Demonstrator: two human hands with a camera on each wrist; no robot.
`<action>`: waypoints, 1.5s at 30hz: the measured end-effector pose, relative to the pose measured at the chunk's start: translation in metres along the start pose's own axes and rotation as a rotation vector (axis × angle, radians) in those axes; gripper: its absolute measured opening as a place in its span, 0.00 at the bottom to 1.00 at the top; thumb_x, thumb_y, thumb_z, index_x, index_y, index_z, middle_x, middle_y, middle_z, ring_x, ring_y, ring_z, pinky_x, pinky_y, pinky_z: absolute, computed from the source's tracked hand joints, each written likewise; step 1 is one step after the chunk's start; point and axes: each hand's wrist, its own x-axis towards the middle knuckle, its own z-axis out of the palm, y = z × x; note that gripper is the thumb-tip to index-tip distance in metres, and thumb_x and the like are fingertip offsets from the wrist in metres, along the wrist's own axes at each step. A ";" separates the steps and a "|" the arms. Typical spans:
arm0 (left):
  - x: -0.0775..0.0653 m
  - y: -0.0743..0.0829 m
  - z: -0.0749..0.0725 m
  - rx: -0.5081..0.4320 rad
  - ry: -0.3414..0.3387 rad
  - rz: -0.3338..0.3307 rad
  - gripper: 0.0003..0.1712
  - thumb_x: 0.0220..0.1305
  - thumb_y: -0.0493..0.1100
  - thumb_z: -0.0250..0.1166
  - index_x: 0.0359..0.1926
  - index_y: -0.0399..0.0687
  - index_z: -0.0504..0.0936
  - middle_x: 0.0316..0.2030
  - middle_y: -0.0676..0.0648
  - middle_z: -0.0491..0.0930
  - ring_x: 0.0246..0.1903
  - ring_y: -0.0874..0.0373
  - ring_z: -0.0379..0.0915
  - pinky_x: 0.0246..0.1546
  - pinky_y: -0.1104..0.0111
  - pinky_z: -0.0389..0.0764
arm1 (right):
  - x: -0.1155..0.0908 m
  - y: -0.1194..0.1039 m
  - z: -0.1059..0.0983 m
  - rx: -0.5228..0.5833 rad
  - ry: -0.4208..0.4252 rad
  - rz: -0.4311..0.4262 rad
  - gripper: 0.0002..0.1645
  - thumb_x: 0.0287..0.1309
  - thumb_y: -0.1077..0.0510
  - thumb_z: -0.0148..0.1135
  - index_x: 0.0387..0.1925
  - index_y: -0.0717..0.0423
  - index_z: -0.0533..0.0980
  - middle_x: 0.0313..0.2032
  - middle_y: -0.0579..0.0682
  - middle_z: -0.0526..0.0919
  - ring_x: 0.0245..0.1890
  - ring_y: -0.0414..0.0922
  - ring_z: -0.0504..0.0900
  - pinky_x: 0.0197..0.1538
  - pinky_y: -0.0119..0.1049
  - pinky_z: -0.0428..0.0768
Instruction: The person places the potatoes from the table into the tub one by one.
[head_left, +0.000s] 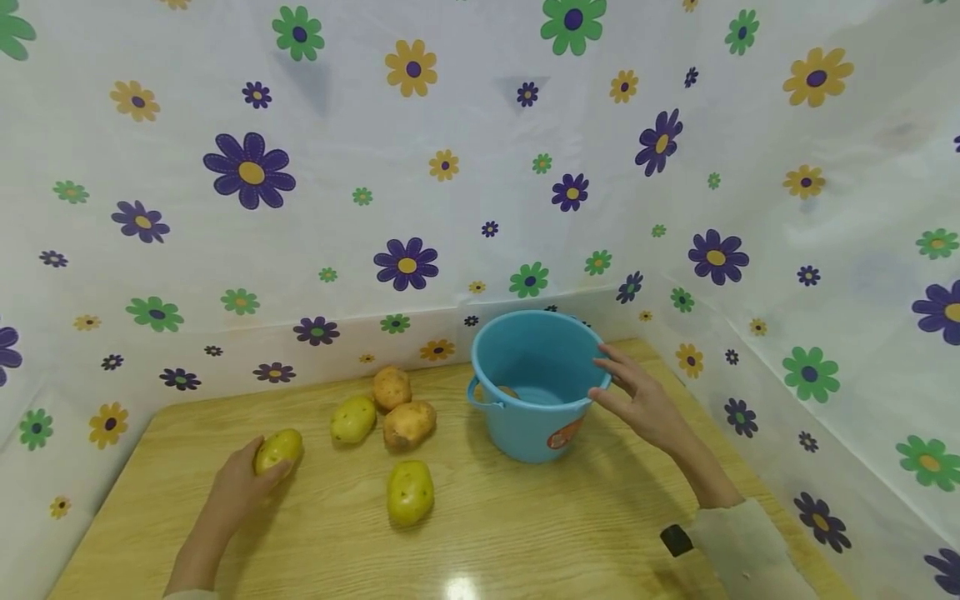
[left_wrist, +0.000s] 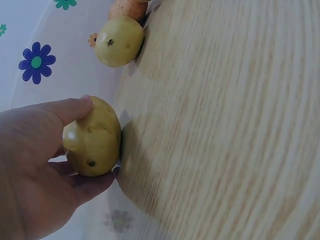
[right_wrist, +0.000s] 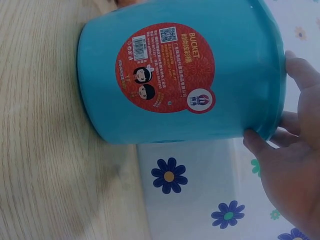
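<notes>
One yellow-green potato (head_left: 283,447) at the left of the wooden table (head_left: 525,533), pinched between thumb and curled fingers of the left hand (head_left: 242,483). To its right, three potatoes (head_left: 409,423) close together toward the far side, another potato (head_left: 410,493) nearer. Farther right, a blue bucket (head_left: 517,433), upright, something brown (head_left: 507,392) partly hidden inside. At its right, the right hand (head_left: 651,407), fingers loosely spread, touching the rim (head_left: 540,407).

The yellow-green potato (head_left: 282,447), smooth with dark eyes, is held between the left hand's (head_left: 238,482) thumb and fingers. The blue bucket (head_left: 517,433), red-labelled, stands upright on the surface (head_left: 570,533), mouth upward.
</notes>
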 end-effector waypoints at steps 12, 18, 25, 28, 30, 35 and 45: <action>0.001 0.001 0.000 -0.004 0.023 -0.024 0.50 0.74 0.55 0.63 0.72 0.17 0.54 0.66 0.15 0.60 0.61 0.23 0.65 0.62 0.35 0.70 | 0.001 0.000 0.000 -0.010 0.006 0.003 0.33 0.69 0.59 0.67 0.70 0.71 0.68 0.77 0.63 0.58 0.74 0.67 0.61 0.69 0.52 0.66; -0.001 0.009 -0.002 -0.010 0.042 -0.002 0.50 0.73 0.56 0.64 0.73 0.18 0.55 0.67 0.17 0.60 0.62 0.24 0.65 0.61 0.36 0.71 | 0.002 -0.001 0.000 0.001 0.000 0.008 0.33 0.69 0.60 0.67 0.70 0.71 0.68 0.77 0.63 0.58 0.74 0.66 0.60 0.70 0.52 0.66; -0.001 0.036 -0.007 0.002 0.087 0.080 0.48 0.73 0.56 0.65 0.72 0.19 0.58 0.65 0.19 0.65 0.56 0.29 0.72 0.54 0.40 0.78 | 0.001 0.001 0.000 -0.002 0.008 0.001 0.33 0.69 0.61 0.67 0.69 0.71 0.69 0.77 0.64 0.59 0.74 0.68 0.61 0.70 0.53 0.66; 0.000 0.051 -0.010 0.002 0.098 0.116 0.48 0.73 0.55 0.65 0.73 0.21 0.58 0.65 0.19 0.65 0.58 0.28 0.70 0.56 0.38 0.76 | 0.000 0.001 0.000 -0.014 0.011 0.001 0.33 0.69 0.60 0.67 0.69 0.71 0.69 0.77 0.64 0.58 0.74 0.67 0.61 0.69 0.50 0.67; 0.001 0.061 -0.012 0.002 0.106 0.139 0.47 0.73 0.55 0.65 0.73 0.21 0.59 0.66 0.20 0.65 0.60 0.27 0.69 0.58 0.37 0.75 | 0.000 0.002 -0.001 -0.015 0.008 0.001 0.33 0.69 0.59 0.67 0.69 0.71 0.69 0.77 0.64 0.58 0.74 0.68 0.61 0.70 0.49 0.67; 0.001 0.089 -0.016 -0.010 0.142 0.221 0.45 0.71 0.53 0.67 0.72 0.23 0.62 0.65 0.21 0.68 0.61 0.26 0.68 0.60 0.37 0.73 | 0.000 0.001 -0.001 -0.012 0.008 0.001 0.33 0.70 0.60 0.66 0.69 0.71 0.69 0.77 0.64 0.58 0.74 0.68 0.61 0.70 0.49 0.67; 0.000 0.147 -0.022 -0.016 0.107 0.266 0.44 0.72 0.51 0.66 0.74 0.26 0.60 0.70 0.24 0.63 0.68 0.27 0.61 0.67 0.38 0.67 | 0.000 -0.003 -0.001 0.019 0.004 0.005 0.32 0.68 0.62 0.67 0.69 0.72 0.69 0.77 0.64 0.58 0.74 0.67 0.61 0.69 0.51 0.66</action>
